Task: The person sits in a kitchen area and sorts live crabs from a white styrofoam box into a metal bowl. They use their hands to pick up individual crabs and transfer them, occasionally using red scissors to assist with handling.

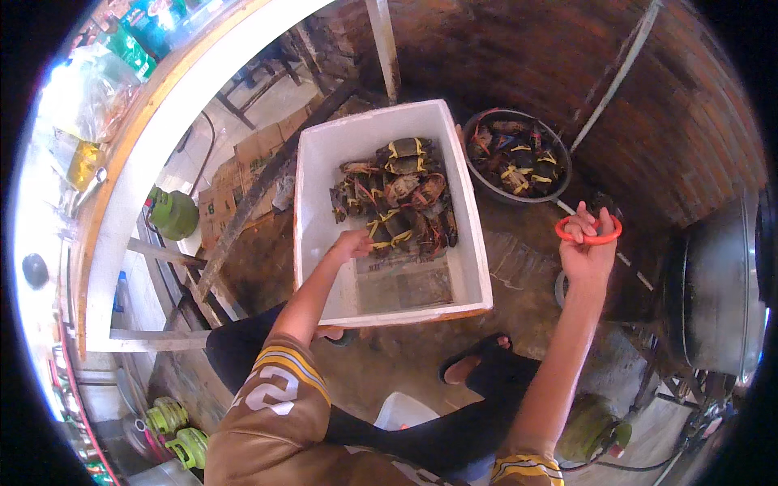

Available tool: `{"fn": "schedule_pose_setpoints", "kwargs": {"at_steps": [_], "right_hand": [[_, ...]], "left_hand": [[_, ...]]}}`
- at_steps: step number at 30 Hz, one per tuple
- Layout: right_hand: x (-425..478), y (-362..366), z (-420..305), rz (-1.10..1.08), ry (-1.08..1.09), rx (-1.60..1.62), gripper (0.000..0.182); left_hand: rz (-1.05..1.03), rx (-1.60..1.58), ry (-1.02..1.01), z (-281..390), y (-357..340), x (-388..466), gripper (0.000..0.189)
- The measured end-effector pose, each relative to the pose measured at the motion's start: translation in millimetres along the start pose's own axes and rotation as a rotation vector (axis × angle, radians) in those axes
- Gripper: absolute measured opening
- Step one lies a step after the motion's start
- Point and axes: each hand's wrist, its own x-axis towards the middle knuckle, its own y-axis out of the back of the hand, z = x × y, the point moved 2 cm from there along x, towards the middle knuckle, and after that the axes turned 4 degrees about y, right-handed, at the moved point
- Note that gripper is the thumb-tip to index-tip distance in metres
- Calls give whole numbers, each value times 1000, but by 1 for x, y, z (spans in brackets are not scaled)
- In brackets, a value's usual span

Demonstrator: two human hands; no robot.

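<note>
A white foam box (392, 319) stands before me, holding several crabs (404, 182) tied with yellow and reddish bands. My left hand (352, 245) reaches inside it and touches a yellow-banded crab (389, 231) near the front of the pile; its fingertips are partly hidden, so a grip cannot be made out. Out to the right, my right hand (586, 243) is raised with an orange-red ring-shaped thing (602, 239) looped about its fingers, perhaps scissor handles. Behind that hand, a round basin (516, 197) holds more banded crabs (516, 158).
Green gas cylinders stand at left (176, 214), lower left (191, 448) and lower right (586, 425). A large metal pot (714, 291) is at the right. Flattened cardboard (243, 164) and a wooden beam (267, 182) lie left of the box. A white container (404, 411) sits between my legs.
</note>
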Motion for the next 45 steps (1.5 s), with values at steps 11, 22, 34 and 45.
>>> {"fn": "schedule_pose_setpoints", "kwargs": {"at_steps": [11,22,34,45], "right_hand": [[9,6,7,-66,-30,-8,31],[6,6,3,-68,-84,63,34],[1,4,-6,-57,16,-31,32],[-1,2,-2,-38,14,-12,31]], "left_hand": [[246,356,-70,-30,-154,107,50],[662,606,-228,-50,-163,122,61],[532,1045,-199,-43,-120,88,50],[474,783,-174,-19,-160,90,62]]}}
